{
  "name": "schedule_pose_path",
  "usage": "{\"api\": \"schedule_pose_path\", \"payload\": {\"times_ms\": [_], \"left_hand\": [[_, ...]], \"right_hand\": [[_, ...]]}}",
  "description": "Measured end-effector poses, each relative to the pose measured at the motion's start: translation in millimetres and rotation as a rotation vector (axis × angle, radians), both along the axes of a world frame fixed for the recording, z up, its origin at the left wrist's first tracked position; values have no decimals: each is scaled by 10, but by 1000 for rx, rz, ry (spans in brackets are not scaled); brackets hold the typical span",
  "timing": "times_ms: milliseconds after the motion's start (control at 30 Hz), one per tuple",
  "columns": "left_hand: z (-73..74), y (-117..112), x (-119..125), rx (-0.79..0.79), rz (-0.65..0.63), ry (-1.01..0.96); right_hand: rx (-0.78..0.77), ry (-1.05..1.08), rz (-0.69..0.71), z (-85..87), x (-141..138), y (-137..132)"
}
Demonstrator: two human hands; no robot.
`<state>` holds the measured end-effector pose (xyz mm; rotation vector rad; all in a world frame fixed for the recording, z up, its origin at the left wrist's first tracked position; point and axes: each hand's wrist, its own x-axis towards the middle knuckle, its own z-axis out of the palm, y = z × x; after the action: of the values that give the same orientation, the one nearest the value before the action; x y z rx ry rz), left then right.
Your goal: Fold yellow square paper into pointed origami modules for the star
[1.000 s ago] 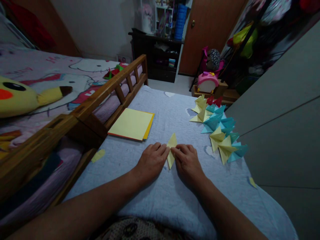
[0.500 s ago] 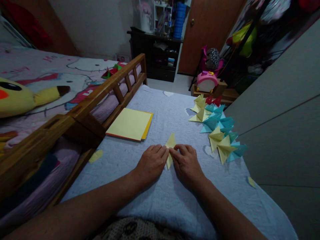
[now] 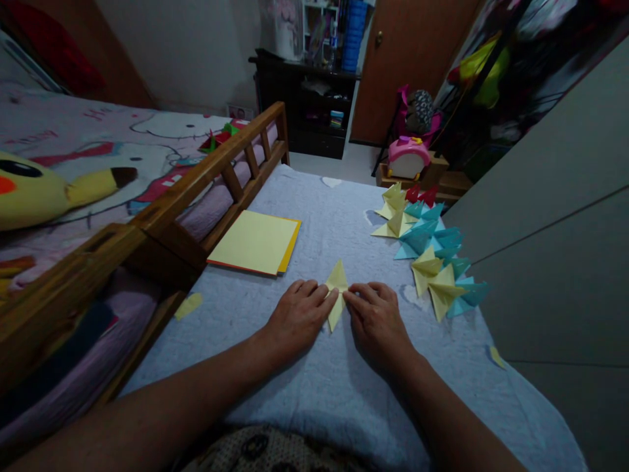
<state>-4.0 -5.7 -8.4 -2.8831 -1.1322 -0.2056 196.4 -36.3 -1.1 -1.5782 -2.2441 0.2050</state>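
Observation:
A pale yellow origami paper (image 3: 337, 278), folded into a narrow diamond with a crease across its middle, lies flat on the blue-grey cloth. From the left, my left hand (image 3: 303, 309) presses on it, fingers together, the thumb and fingertips pinning its left side. At its right corner, the bunched fingertips of my right hand (image 3: 377, 321) hold the edge against the cloth. Both palms face down. A stack of square paper (image 3: 254, 242), yellow on top with orange and red edges below, rests ahead of my left hand.
Several folded paper pieces in yellow, blue and red (image 3: 425, 246) stand grouped at the right. A wooden bed rail (image 3: 211, 174) borders the left side, with a yellow plush toy (image 3: 39, 196) behind it. Past the far edge are a pink toy case (image 3: 407, 158) and a dark cabinet (image 3: 304, 111).
My right hand has shifted slightly right along the folded paper, its fingertips moving from the middle to the right corner. More of the paper's centre shows. My left hand stays nearly in place.

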Motion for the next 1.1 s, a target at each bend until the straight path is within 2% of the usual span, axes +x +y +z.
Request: {"api": "schedule_pose_path", "payload": {"times_ms": [200,333,467,567,733,967,1100], "left_hand": [[14,-4,-3,15,8,-30],[17,2,6,13,-34,-82],[-26,7,18,-12,-74,-176],[-58,9,19,-36,-77,-226],[-83,7,6,-17,-107,-222],[-160,2,-11,-20,-114,-204],[-149,4,-20,-51,-105,-192]], "right_hand": [[26,52,-18,30,49,16],[57,100,-17,36,82,27],[53,88,112,28,29,34],[-32,11,178,15,-30,53],[-172,-51,155,8,-62,102],[-197,-120,104,-20,-80,121],[-197,-143,92,-24,-86,139]]}}
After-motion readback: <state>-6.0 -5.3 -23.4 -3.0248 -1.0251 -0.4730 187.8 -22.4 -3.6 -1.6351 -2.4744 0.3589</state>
